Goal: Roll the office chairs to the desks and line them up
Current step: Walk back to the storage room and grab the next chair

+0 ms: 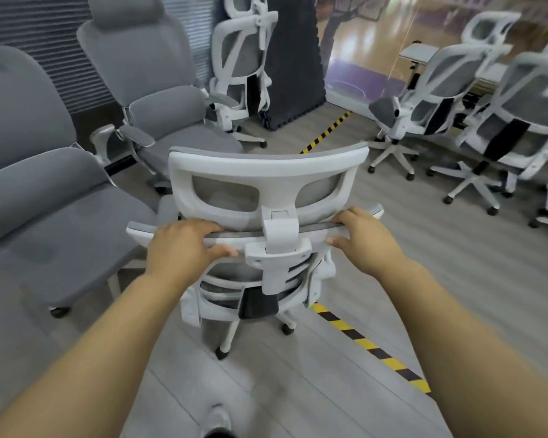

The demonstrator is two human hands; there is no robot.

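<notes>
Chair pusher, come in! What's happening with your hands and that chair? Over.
Left hand and right hand both grip the white chair at its backrest top. Grey chairs crowd its left side.

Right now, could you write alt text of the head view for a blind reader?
The left hand and right hand grip the backrest top of a white mesh office chair, seen from behind. Grey padded chairs stand left, more white chairs right.

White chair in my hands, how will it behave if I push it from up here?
The chair will probably roll easily: its casters sit on a smooth plank floor. The left hand and right hand grip high on the backrest, so a hard shove might tilt it rather than roll it.
</notes>
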